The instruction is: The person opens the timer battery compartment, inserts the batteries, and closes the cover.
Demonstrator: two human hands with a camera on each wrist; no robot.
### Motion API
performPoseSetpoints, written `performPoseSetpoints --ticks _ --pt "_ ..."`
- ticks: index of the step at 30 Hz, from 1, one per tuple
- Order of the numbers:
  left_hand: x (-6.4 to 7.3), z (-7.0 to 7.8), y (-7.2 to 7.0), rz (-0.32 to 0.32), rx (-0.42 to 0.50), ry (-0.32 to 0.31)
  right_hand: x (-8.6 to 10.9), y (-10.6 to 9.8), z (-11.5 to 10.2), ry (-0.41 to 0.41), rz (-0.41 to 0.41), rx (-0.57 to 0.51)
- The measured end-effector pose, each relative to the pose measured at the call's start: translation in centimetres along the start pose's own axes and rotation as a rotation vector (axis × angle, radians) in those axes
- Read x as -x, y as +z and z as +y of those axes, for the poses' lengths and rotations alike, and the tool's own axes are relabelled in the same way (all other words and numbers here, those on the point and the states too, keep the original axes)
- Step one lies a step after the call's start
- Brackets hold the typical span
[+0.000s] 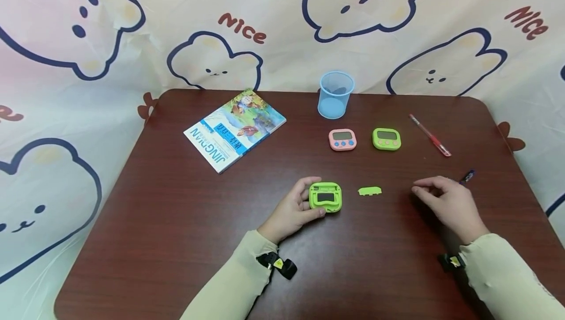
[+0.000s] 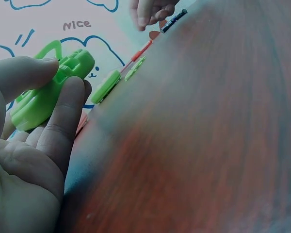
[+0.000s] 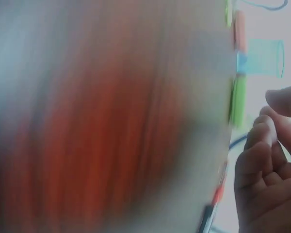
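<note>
Left hand grips a green timer over the tabletop's middle; the right hand, fingers loosely curled, is near the right edge. Along the far edge are a book lettered "JING…" and a blue cup; the backdrop reads "Nice".

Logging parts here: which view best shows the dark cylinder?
Left wrist: the dark cylinder shows end to end. In the head view, the right hand partly hides it; the right wrist view cuts it off.
</note>
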State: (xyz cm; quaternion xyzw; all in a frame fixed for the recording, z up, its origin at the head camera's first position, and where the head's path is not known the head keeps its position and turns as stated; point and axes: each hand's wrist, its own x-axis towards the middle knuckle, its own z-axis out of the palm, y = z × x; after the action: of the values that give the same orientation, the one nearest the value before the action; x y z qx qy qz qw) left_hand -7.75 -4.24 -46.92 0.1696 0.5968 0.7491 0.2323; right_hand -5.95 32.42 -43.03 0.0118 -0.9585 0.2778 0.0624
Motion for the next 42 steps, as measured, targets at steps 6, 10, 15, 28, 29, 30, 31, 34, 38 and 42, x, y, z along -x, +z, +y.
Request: performPoseSetpoints --ticks 6,10,15,28,29,30,31,34,38,42 --pt "0.0 -0.1 -0.1 0.004 0.004 -0.002 -1.0 -2.3 3.4 0.092 0.055 0.062" --pt "0.0 -0.1 -0.2 0.006 0.013 -0.008 -2.5 -3.9 6.0 0.107 0.053 0.126" --pt "0.1 -0.1 -0.1 0.010 0.025 -0.009 -3.7 -4.8 9.4 0.132 -0.097 0.250" --pt "0.0 -0.3 0.2 0.004 0.034 -0.014 -3.7 -5.4 12.0 0.137 -0.112 0.340" --pt "0.0 -0.3 0.2 0.004 0.033 -0.013 -3.6 -5.4 11.8 0.149 -0.100 0.331" --pt "0.0 -0.3 0.2 0.004 0.032 -0.012 -3.5 -5.4 11.5 0.162 -0.086 0.320" --pt "0.0 -0.3 0.1 0.005 0.031 -0.014 -3.3 -5.4 11.0 0.177 -0.076 0.305" --pt "0.0 -0.2 0.1 0.008 0.027 -0.018 -2.9 -5.2 9.0 0.163 -0.032 0.258" --pt "0.0 -0.2 0.0 0.017 0.018 -0.010 -2.4 -4.6 5.9 0.068 0.022 0.168" --pt "0.0 -0.1 0.0 0.019 0.017 0.011 -2.2 -3.5 3.1 -0.063 0.064 0.082"
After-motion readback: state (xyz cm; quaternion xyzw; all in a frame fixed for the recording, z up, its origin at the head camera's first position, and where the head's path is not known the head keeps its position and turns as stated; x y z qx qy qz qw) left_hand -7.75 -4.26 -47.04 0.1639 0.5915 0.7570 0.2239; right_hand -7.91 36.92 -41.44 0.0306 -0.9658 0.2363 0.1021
